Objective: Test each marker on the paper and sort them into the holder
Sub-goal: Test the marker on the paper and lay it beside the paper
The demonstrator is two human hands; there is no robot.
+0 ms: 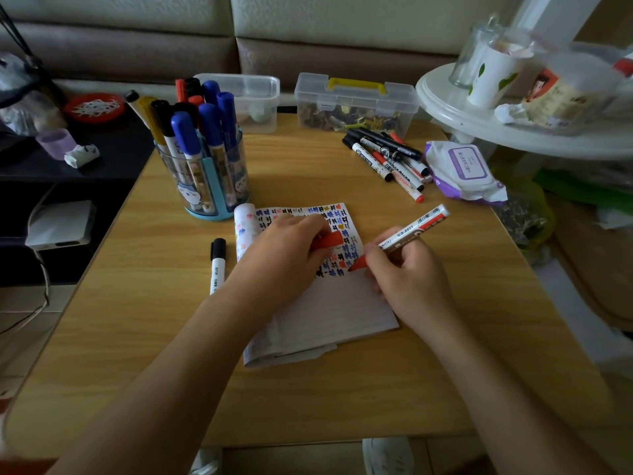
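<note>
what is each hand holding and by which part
Right hand grips the white-barrelled red marker low on its barrel, near the tip. Left hand pinches the red plastic cap by one end.

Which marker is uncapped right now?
The red marker held in the right hand, bare tip at the paper; the left hand holds its red cap. The lone marker left of the paper and those in the holder look capped.

You're in a home living room: a padded beige-and-brown leather sofa back (205, 39) rises behind your small wood-grain surface (308, 389).
</note>
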